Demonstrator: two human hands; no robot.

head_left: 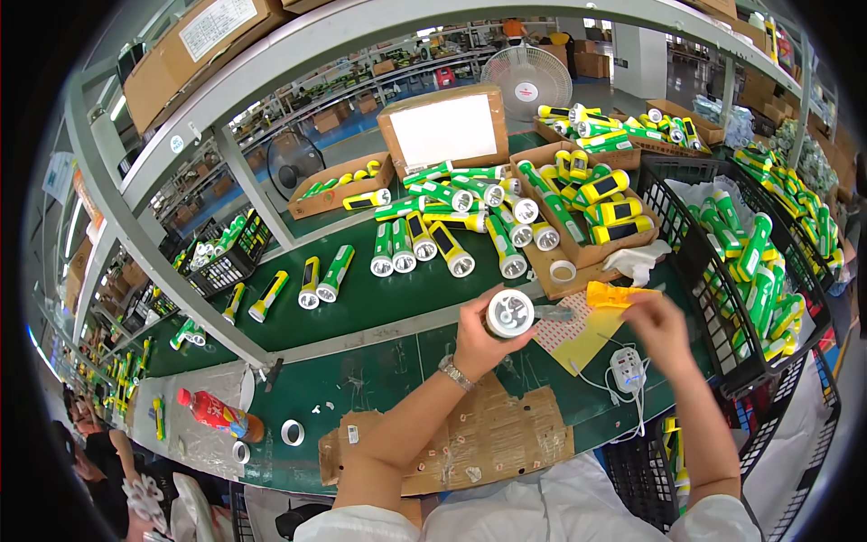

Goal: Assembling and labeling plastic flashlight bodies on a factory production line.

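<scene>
Above the near edge of the green workbench [379,298], a flashlight [511,313] is being held with its round silver lens facing up toward the camera, so its long axis is running away from the viewer and the body is mostly hidden behind the head. The left hand [476,336] is clamping around it from below and the left. The right hand [657,327] is hovering just to the right, apart from the flashlight, fingers pinching a yellow plastic piece [614,294]. Under both hands a yellow sheet [578,345] is lying on the bench, and a white charger with its cord [627,369] is sitting near the right wrist. A flattened cardboard sheet [470,443] is covering the bench edge closest to the body, leaving a bare green strip left of it, where a tape roll [293,433] and a red bottle [217,415] are resting. Beyond the hands, loose green and yellow flashlights [433,237] are crowding the middle of the bench. A cardboard box [587,200] is holding more of them, and a black wire basket [722,271] on the right is filled with green ones
</scene>
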